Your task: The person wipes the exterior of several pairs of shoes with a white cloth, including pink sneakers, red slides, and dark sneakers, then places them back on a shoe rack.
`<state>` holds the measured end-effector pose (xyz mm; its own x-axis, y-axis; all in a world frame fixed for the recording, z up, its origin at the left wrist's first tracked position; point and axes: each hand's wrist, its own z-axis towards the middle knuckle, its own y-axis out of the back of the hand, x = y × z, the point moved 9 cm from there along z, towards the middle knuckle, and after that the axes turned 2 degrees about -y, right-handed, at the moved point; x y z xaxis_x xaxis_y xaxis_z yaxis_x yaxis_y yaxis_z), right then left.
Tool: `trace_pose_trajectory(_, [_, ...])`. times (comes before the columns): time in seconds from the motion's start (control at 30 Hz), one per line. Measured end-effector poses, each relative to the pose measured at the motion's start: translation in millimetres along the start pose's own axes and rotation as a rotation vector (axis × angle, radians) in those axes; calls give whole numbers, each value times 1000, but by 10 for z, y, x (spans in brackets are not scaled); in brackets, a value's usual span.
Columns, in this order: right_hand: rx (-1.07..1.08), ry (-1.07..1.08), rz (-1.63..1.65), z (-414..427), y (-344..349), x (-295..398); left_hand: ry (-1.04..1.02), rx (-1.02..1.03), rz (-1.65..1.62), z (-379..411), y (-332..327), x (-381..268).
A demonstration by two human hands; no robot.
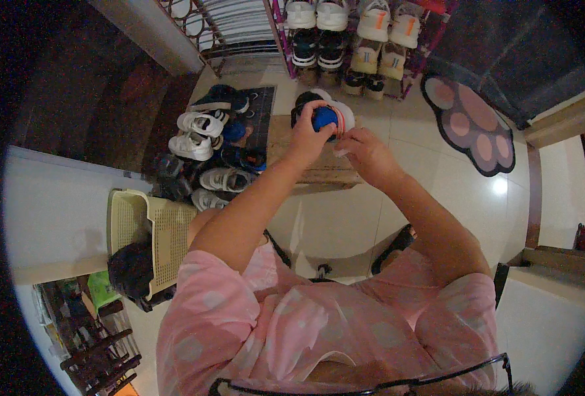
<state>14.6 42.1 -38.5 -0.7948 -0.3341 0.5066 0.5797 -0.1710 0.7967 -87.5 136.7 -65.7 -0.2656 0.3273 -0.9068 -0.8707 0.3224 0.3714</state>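
Note:
My left hand [308, 131] grips a rounded blue object [325, 119], with the thumb in front and the fingers over its far side. Orange-red and white bands [341, 120] run along the right side of this object. What exactly it is cannot be made out. At its lower right, the fingers of my right hand [369, 153] pinch a small whitish piece [342, 150]. Just beyond both hands lies something black and white [344, 106], apparently footwear, partly covered by my left hand. Beneath them is a low wooden stool or board [317, 175].
Several shoes [201, 123] crowd a dark mat on the left, near a cream plastic basket [174, 242]. Ahead stands a shoe rack [281, 37] with paired sneakers [374, 22]. A paw-shaped mat [470, 123] lies on the tiled floor [416, 148] to the right.

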Motion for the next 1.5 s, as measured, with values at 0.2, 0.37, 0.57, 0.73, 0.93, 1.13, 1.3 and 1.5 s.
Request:
trace_pose_trajectory(0.2, [-203,-116,193,64,404,-69,-160,-4,46,3,60,-266])
trace_pose_trajectory(0.37, [-388,-232,116,63,743,-295,-59,133,-11,-25,-77,-220])
trace_pose_trajectory(0.57, [-336,-404,311,84,735,-378,-139,190,65,-166,-92,-533])
trace_pose_trajectory(0.73, [-219,-289,200,88,548,-384,-151,179,45,-157,-99,-495])
trace_pose_trajectory(0.93, [-268,-182,159,114,593,-263,-145,112,-12,-137,-54,-501])
trace_pose_trajectory(1.13, [-273,5,61,131,665,46,-113,18,-126,-51,0,-373])
trace_pose_trajectory(1.3, [-253,70,1,146,648,155,-90,-18,-189,-30,69,-356])
trace_pose_trajectory(1.5, [-311,80,73,130,765,188,214,30,-345,-83,73,-410])
